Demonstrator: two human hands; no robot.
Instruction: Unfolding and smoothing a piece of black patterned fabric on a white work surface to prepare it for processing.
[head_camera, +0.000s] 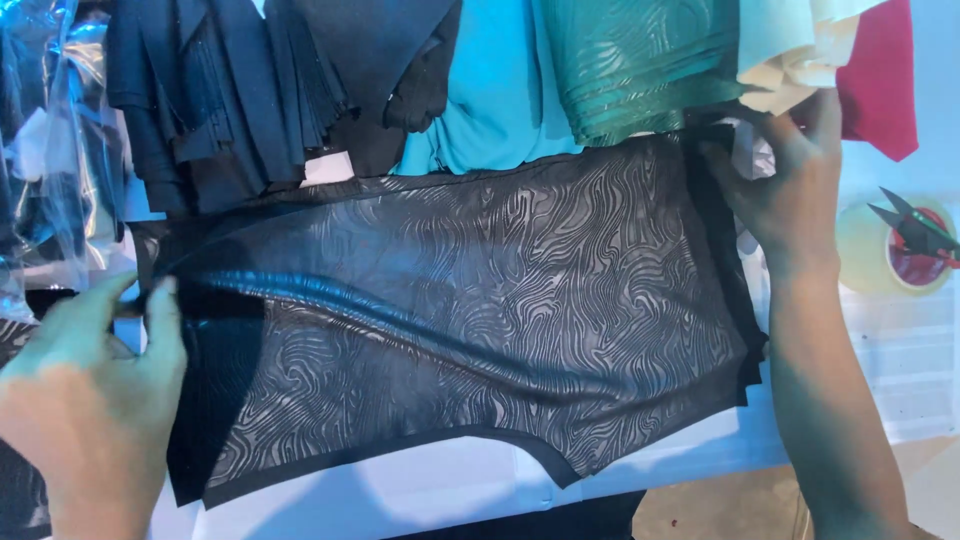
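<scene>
A garment workshop, by the look of it; cut fabric pieces (250, 90) (navy, turquoise, green, cream, red) lie stacked along a white table (430, 490); scissors (915, 228) rest on a tape roll (870, 250); plastic bags (40, 130) sit alongside.

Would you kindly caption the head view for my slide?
Both hands, left hand and right hand, stretch sheer black swirl-patterned fabric across a white table.
</scene>
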